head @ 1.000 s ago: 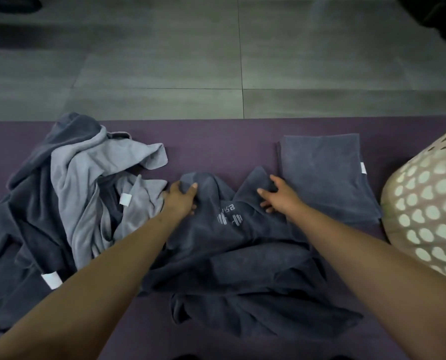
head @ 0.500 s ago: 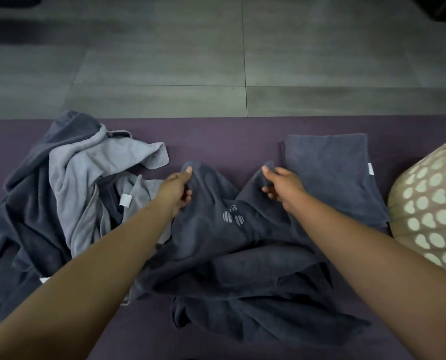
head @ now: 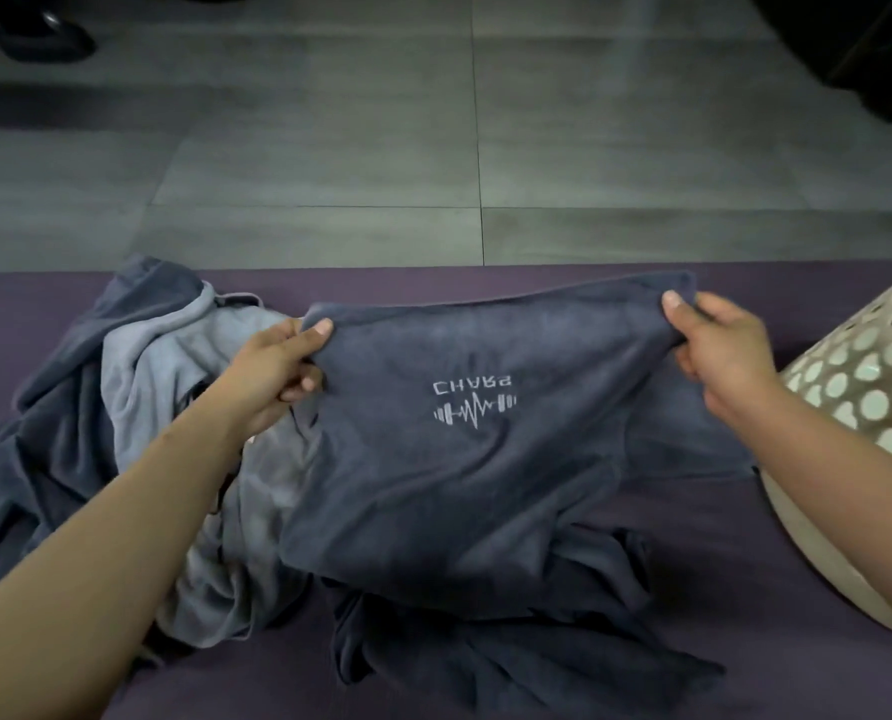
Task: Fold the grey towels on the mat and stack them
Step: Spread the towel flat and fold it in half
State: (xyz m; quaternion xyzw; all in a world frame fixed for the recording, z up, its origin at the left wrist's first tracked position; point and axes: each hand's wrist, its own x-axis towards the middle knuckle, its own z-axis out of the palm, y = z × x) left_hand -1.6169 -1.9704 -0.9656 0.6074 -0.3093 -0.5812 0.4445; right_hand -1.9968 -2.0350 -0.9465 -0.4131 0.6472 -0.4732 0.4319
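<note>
Towel coming up off the mat!
Left hand (head: 277, 366) and right hand (head: 719, 345) are now pinching the dark towel (head: 475, 459) corners, stretching it wide for folding.

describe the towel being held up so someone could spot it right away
On the purple mat, between the crumpled towel pile and the spotted cushion, a dark grey towel is stretched between the left hand and right hand. Only it shows a white barbell logo.
</note>
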